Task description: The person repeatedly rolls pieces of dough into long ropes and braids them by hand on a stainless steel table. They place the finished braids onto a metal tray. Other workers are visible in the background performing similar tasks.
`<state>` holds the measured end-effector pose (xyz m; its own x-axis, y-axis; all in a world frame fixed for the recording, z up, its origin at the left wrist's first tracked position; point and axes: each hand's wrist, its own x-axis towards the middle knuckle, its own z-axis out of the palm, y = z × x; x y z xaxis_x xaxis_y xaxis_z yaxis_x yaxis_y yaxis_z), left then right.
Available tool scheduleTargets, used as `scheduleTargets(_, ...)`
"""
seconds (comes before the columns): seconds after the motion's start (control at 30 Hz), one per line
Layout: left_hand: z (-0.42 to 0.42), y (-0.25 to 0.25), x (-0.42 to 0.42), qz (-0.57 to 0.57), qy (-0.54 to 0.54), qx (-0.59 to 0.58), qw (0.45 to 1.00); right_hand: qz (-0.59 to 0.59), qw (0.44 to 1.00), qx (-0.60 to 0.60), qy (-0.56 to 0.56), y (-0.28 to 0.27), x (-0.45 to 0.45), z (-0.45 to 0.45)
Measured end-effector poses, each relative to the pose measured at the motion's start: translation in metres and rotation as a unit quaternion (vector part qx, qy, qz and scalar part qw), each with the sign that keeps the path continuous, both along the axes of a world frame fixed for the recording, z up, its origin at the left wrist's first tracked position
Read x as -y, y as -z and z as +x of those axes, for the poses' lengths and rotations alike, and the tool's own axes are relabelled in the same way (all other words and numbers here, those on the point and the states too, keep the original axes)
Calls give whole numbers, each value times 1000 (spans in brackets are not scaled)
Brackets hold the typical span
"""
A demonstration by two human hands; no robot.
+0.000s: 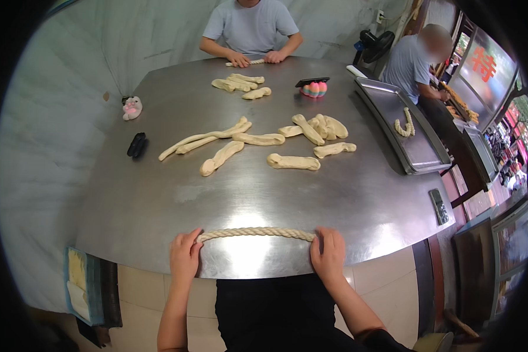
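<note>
A long twisted rope of pale dough (257, 232) spans the near part of the steel table (127, 220), bowed slightly away from me. Its left end is pinched between the thumb and fingers of my left hand (185, 253). At the other end, my right hand (328, 253) grips the rope in the same way. Farther up the table lie several untwisted dough strips, among them a thick piece (293, 162), a slanting one (221, 158) and two long thin ones (202, 140). More strips are heaped at the right of this group (330, 126).
Across the table a person (253, 26) handles a short dough twist (257, 62) beside more strips (235, 83). A metal tray (380, 127) at the right holds a curved twist (408, 125). Phones (438, 207) (312, 82), a black case (136, 145) and a plush toy (132, 108) stand around. Another person (405, 66) works beyond.
</note>
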<state>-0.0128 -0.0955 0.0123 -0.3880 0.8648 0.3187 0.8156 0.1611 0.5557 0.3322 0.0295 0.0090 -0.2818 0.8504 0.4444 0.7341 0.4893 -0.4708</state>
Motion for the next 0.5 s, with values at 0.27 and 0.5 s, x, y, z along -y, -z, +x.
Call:
scheduleTargets(0.27,38,0,11,68,28,-3,997,26,999,-6,-44,24,23,40)
scheduleTargets(0.5,144,-1,14,-88,205,-13,975,62,979,69,184,0,10,73)
